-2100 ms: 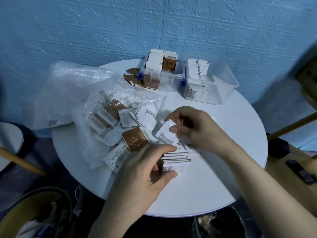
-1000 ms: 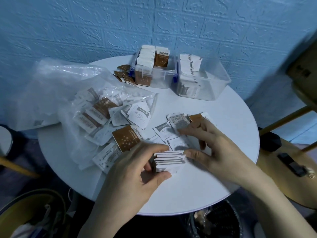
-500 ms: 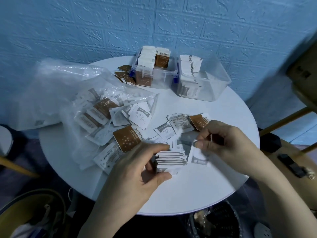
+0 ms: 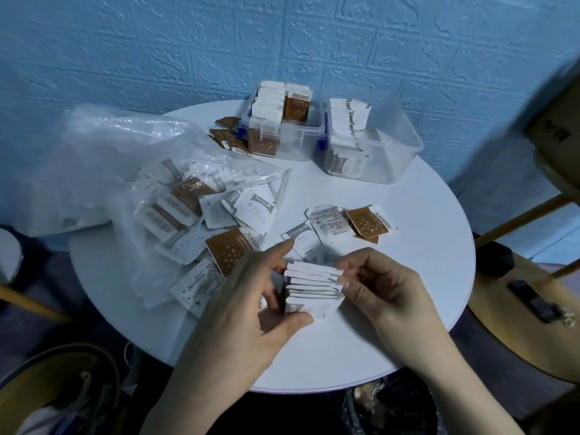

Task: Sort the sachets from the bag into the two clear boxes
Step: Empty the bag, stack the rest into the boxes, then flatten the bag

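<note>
Between left hand and right hand: stack of white sachets, about seven edges countable, gripped by curled fingers on both sides, above worktop. Beyond right hand: three loose sachets, two white, one brown. Beyond left hand: clear bag, count inside unclear. Farther back, well apart: two clear boxes, side by side, touching.
</note>
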Action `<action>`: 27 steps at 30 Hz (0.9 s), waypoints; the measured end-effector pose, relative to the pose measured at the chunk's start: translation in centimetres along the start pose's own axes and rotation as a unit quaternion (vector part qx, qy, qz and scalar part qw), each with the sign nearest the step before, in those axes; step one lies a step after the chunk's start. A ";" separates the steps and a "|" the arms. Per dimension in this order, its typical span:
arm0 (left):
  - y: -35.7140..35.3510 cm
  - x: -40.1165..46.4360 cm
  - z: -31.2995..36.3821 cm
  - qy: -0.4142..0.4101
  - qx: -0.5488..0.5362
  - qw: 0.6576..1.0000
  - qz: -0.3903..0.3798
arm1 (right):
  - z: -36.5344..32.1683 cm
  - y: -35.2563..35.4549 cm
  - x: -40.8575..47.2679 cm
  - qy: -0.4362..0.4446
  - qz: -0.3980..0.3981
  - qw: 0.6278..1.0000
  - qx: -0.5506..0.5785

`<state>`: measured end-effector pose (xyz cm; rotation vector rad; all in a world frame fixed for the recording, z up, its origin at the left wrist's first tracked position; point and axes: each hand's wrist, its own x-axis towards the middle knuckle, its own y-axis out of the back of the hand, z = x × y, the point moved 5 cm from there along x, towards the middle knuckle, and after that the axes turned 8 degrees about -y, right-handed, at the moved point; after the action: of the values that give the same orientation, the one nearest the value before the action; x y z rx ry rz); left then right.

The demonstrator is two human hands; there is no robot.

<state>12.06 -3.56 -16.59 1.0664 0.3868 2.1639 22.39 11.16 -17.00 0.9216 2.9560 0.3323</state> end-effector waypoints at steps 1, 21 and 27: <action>0.0 0.0 0.0 -0.002 0.001 1.000 -0.002 | 0.0 -0.1 -0.1 -0.004 -0.015 1.000 -0.011; 0.2 -0.7 0.8 -0.041 0.176 0.983 -0.026 | -1.5 -0.7 -1.4 0.020 -0.033 0.982 -0.186; -1.5 -0.9 1.8 -0.034 0.207 0.976 -0.061 | -1.4 -0.8 -1.3 0.011 -0.039 0.984 -0.173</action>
<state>14.50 -3.21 -16.80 1.2980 0.8770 1.9772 22.92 9.48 -15.85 0.7581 2.8092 0.8232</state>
